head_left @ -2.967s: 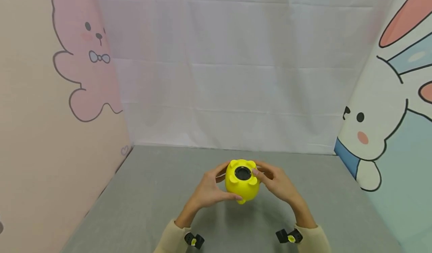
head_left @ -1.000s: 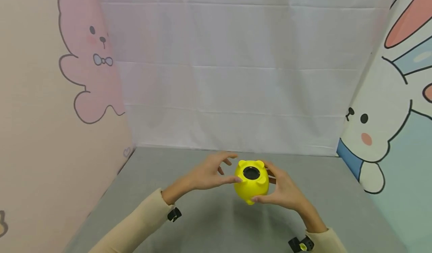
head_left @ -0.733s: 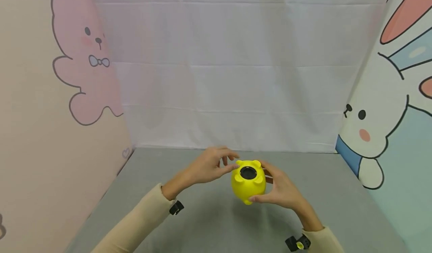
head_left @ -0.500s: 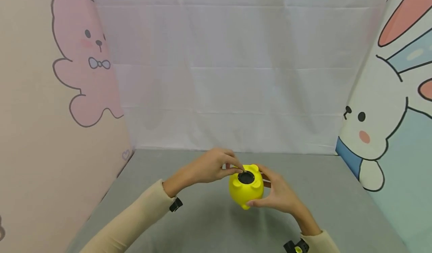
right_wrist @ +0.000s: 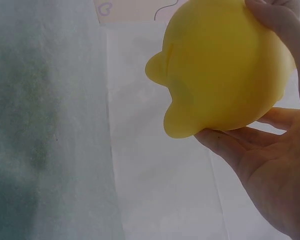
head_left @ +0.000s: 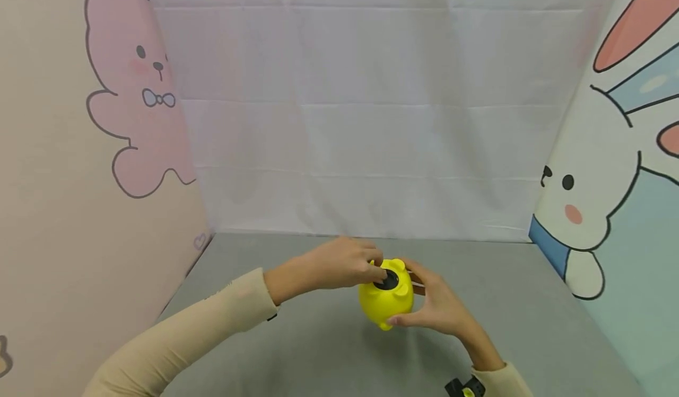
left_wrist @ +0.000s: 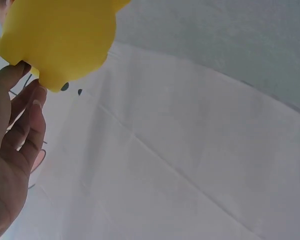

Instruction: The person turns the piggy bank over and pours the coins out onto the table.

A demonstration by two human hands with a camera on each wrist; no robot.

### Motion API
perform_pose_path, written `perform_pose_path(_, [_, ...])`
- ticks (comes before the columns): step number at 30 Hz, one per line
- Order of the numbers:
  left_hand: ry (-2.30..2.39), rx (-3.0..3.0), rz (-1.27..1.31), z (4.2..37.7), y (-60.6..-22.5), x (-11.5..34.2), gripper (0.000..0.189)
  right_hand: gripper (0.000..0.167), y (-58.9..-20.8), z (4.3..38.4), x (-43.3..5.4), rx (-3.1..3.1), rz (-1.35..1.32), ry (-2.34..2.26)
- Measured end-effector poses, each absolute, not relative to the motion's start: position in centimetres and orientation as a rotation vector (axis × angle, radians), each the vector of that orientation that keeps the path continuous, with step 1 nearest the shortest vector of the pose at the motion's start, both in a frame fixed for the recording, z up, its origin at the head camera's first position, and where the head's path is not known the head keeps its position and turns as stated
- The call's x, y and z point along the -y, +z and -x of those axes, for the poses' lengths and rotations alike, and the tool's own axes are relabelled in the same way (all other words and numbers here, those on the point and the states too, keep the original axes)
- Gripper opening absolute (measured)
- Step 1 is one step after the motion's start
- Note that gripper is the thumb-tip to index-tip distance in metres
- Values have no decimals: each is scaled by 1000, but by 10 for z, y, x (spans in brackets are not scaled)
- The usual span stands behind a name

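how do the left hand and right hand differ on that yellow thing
The left hand bends its fingers at the black disc, while the right hand curves around the side of the yellow thing. In the head view, the left hand's sleeve shows along much of the forearm; the right hand's sleeve shows only a short piece. Both hands are bare, with beige sleeves.

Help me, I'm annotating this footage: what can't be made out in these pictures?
Head view: part of the black circle, covered by the left grip; too small to tell hole from plug.
Left wrist view: the upper part of the yellow toy, cut off by the top edge.
Right wrist view: the black circle, hidden by the yellow toy's body.
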State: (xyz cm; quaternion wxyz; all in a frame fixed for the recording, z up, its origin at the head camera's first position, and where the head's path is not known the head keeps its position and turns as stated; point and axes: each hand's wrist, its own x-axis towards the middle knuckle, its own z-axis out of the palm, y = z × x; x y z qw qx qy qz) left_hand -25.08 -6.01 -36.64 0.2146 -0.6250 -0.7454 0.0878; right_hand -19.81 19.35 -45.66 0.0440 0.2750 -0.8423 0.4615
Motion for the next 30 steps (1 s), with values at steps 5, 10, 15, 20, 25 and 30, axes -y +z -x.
perform_pose_path(5, [299,2009,1769,250,-370,61,13,96,-461,199,-191,2576,-878,1429])
perform_pose_path(10, [334,1873,1794,257,-379,60,15,95,-466,197,-195,2590,-888,1459])
perform_pose_path(15, [465,1622,1729,269,-388,62,21,99,-463,197,-196,2581,-886,1463])
perform_pose_path(20, [495,1578,1707,275,-393,66,29,99,-460,199,-195,2582,-919,1453])
perform_pose_path(25, [450,1652,1733,276,-396,63,30,98,-461,201,-195,2574,-940,1471])
perform_pose_path(30, [390,1751,1766,275,-399,60,27,101,-463,201,-197,2561,-961,1479])
